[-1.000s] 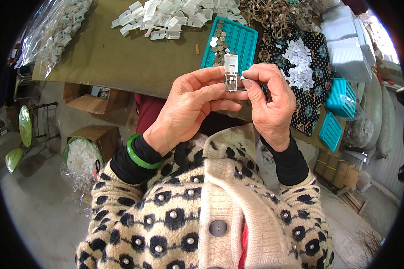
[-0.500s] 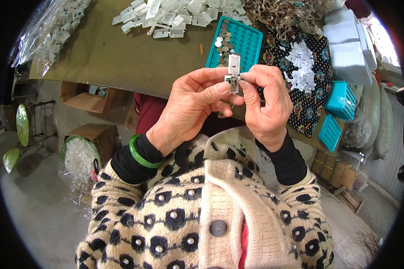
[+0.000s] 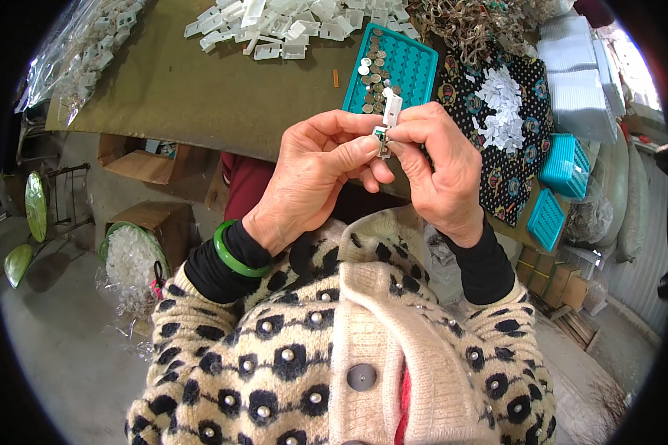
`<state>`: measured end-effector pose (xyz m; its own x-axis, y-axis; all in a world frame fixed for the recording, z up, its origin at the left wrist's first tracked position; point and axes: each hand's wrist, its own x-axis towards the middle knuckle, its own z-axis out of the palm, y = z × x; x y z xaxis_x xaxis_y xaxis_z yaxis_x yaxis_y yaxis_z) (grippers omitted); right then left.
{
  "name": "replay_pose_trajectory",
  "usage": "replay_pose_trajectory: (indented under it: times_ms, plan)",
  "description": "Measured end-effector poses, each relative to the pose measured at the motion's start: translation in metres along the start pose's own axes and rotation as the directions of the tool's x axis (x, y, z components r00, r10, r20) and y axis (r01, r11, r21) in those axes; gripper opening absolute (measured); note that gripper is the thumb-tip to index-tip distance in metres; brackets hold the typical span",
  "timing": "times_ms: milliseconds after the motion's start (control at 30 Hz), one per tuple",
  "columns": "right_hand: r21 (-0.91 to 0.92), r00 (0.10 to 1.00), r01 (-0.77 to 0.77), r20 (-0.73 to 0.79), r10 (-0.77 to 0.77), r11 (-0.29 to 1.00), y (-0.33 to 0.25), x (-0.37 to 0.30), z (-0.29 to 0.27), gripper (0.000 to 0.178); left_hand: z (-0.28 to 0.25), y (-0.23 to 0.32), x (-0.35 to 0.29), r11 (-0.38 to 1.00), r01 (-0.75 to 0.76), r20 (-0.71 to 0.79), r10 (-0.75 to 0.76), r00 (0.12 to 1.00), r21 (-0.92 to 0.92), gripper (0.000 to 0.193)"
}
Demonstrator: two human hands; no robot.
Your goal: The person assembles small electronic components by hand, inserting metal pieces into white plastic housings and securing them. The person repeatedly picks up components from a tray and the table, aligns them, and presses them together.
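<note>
White plastic in the shape of a small hinged case [image 3: 393,110], held up between both hands at the near side of the bench [image 3: 185,104], just short of the teal tray [image 3: 418,63]. Clamped by the left hand [image 3: 304,162] between thumb and fingers along its left side, with a bit of green showing inside near the thumb. Met from the right by the right hand [image 3: 444,165], with thumb and forefinger drawn close together at the case's edge; cannot tell, at such a small and shaded spot, whether gripping the case itself, pinching some tiny part, or only pressing. Just changed: from standing nearly straight half a second ago to leaning over, with lid swung toward the far right and body turned more edge-on. For the work in hand, judged to mean a fresh angle on the case rather than any closing of it, with lid still raised and inside still partly exposed. Beyond, in the left part of the teal tray, silvery round discs [image 3: 375,78], loosely scattered. Farther off on the bench, a heap of white cases [image 3: 297,28]; nearer, an orange strip [image 3: 335,78], lying alone. To the right, on a dark patterned cloth [image 3: 506,196], white slips [image 3: 501,107] in a loose pile; farther right, stacked teal trays [image 3: 562,167].
</note>
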<state>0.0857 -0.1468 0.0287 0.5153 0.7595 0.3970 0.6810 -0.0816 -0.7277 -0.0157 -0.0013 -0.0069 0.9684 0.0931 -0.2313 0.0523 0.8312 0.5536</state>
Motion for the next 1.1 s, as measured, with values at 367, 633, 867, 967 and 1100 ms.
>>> replay_pose_trajectory:
  times_ms: [367, 633, 867, 967, 1100]
  plan:
    - [0.868, 0.739, -0.495, 0.392, 0.548, 0.047, -0.007, -0.002, -0.002, 0.019, 0.010, -0.001, -0.003, 0.978, -0.107, 0.027, 0.104, 0.994, 0.179, 0.023]
    - [0.794, 0.773, -0.456, 0.130, 0.621, 0.402, -0.010, 0.000, 0.003, 0.040, 0.011, -0.001, 0.003, 0.988, -0.079, 0.032, 0.075, 0.997, 0.129, 0.023]
    - [0.433, 0.887, -0.301, -0.199, 0.416, 0.850, 0.002, -0.003, -0.001, 0.014, 0.012, -0.003, 0.003, 1.000, 0.022, 0.003, -0.022, 1.000, 0.004, 0.023]
    - [0.125, 0.930, -0.159, -0.315, 0.191, 0.979, 0.002, -0.006, 0.003, 0.013, 0.012, -0.003, 0.003, 0.999, 0.026, -0.001, -0.026, 1.000, -0.028, 0.024]
    - [0.307, 0.904, -0.190, -0.317, 0.288, 0.933, -0.001, -0.010, 0.007, 0.014, 0.013, -0.004, 0.003, 0.998, 0.034, 0.005, -0.034, 0.999, -0.043, 0.023]
